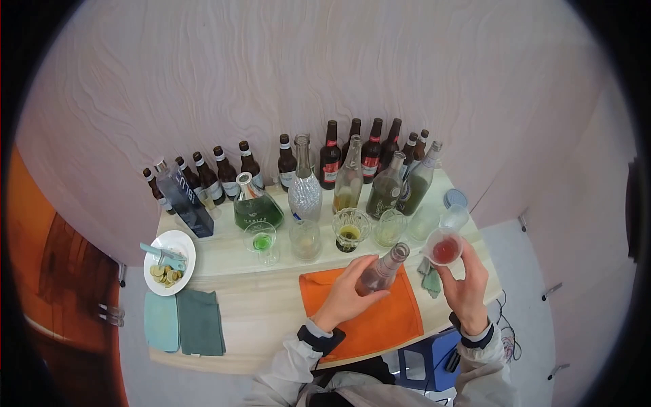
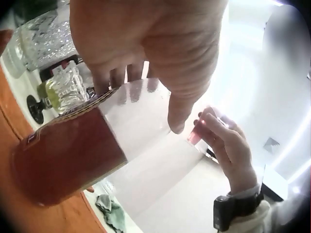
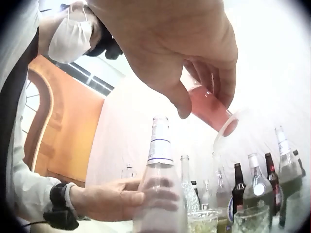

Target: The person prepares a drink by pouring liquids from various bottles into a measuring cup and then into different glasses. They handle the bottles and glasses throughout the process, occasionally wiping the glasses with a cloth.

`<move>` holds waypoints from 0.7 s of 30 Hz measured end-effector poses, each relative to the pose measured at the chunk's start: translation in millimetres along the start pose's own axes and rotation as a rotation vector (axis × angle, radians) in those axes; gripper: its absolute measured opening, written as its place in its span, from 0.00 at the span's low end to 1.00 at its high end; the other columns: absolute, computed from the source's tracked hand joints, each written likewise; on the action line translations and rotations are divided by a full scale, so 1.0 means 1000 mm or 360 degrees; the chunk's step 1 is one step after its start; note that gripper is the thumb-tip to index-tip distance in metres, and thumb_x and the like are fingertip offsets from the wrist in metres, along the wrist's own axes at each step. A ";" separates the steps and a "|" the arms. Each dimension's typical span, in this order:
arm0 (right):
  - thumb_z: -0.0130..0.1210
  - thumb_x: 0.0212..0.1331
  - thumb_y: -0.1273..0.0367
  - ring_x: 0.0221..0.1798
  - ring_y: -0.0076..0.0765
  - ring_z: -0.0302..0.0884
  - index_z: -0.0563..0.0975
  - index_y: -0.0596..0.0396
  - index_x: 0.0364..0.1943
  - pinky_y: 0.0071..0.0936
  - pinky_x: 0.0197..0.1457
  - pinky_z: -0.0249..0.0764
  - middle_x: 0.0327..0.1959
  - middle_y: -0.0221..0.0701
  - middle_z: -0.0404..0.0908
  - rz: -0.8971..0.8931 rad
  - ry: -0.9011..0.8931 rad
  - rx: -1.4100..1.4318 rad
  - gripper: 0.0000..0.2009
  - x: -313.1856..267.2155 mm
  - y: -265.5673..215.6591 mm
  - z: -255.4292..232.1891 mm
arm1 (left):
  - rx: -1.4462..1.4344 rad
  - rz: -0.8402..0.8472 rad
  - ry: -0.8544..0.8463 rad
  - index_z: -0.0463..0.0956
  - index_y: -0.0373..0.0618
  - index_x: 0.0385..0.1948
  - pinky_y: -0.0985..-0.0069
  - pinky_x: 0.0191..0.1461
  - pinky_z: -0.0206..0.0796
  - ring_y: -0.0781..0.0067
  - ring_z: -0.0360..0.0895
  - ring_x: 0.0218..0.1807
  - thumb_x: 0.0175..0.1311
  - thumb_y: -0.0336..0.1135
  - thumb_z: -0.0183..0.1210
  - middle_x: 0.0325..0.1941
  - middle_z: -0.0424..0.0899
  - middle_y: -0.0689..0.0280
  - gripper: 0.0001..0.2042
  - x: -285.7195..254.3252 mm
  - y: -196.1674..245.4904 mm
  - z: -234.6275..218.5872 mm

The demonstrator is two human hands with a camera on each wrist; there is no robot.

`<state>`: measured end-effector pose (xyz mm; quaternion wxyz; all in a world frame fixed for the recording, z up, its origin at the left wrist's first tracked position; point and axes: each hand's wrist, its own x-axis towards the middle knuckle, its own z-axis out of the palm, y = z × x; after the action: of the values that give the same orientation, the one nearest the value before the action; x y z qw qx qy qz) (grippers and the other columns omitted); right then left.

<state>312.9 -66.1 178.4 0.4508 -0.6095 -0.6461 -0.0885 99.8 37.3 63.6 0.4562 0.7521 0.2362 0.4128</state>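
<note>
My left hand [image 1: 344,293] grips a clear glass bottle [image 1: 381,270] by its body, over the orange cloth [image 1: 319,308]. Red liquid [image 2: 68,155] fills the lower part of the bottle in the left wrist view, and its open neck leans toward the right. In my right hand [image 1: 468,288] is a small clear cup [image 1: 445,248] of red drink, pinched between thumb and fingers. The right wrist view shows the cup's pink-red contents [image 3: 210,108] below the fingers. Bottle and cup are apart, their mouths at roughly similar height in the head view.
Several glasses, including a stemmed glass with green liquid [image 1: 261,241], stand before a row of bottles, among them a silver glittery bottle [image 1: 305,193]. At left are a white plate [image 1: 190,247] with lime slices and folded cloths [image 1: 201,322]. A green rag [image 1: 430,279] lies near the right hand.
</note>
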 end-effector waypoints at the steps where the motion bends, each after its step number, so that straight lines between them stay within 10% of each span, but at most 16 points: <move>1: 0.70 0.50 0.82 0.53 0.52 0.85 0.77 0.61 0.61 0.36 0.56 0.79 0.52 0.45 0.84 -0.0073 -0.0026 -0.0034 0.29 0.004 0.001 0.000 | -0.0009 0.0000 0.0005 0.68 0.41 0.70 0.64 0.71 0.68 0.53 0.75 0.69 0.57 0.37 0.77 0.69 0.75 0.53 0.38 -0.001 -0.001 -0.001; 21: 0.63 0.46 0.88 0.55 0.55 0.82 0.76 0.64 0.63 0.40 0.57 0.80 0.54 0.47 0.82 -0.0365 -0.0174 -0.0187 0.33 0.034 -0.001 0.003 | -0.0037 -0.0005 0.0026 0.69 0.42 0.70 0.65 0.70 0.70 0.55 0.76 0.69 0.56 0.39 0.78 0.69 0.76 0.54 0.39 -0.003 -0.004 -0.002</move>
<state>315.4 -40.3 201.0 0.3653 -0.5610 -0.7288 -0.1437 96.3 38.4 59.6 0.4636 0.7430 0.2364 0.4208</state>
